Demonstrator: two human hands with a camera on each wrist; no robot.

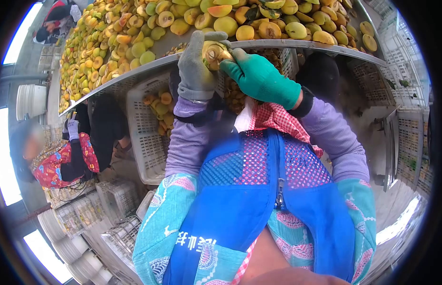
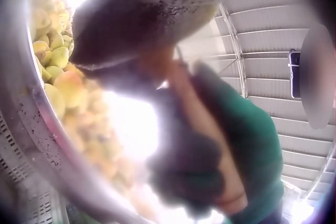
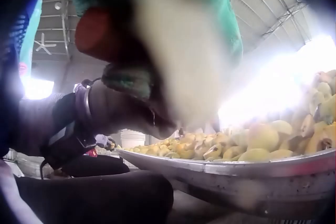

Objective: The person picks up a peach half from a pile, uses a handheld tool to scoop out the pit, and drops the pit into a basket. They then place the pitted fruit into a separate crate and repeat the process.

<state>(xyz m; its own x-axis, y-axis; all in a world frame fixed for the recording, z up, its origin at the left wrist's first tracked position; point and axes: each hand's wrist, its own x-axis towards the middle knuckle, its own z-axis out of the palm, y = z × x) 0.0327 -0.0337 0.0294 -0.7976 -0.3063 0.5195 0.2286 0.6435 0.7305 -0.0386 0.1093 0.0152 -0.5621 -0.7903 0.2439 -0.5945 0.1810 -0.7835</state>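
Note:
My left hand (image 1: 196, 64), in a grey glove, holds a cut yellow peach (image 1: 212, 53) over the near rim of the heaped table. Its opened face shows a brownish hollow. In a green glove, my right hand (image 1: 261, 78) grips a slim tool by its pale wooden handle (image 2: 212, 132), which shows in the left wrist view. The handle's butt (image 3: 94, 35) sticks out of the fist in the right wrist view. Fingertips of the green glove meet the peach at its right side. The tool's working end is hidden at the fruit.
A metal-rimmed table (image 1: 159, 61) carries a heap of halved peaches (image 1: 121, 38). Below its edge stands a white plastic crate (image 1: 147, 133) with more pieces. Another person (image 1: 64, 161) sits at the left, near stacked crates (image 1: 83, 209). More crates (image 1: 411, 142) line the right.

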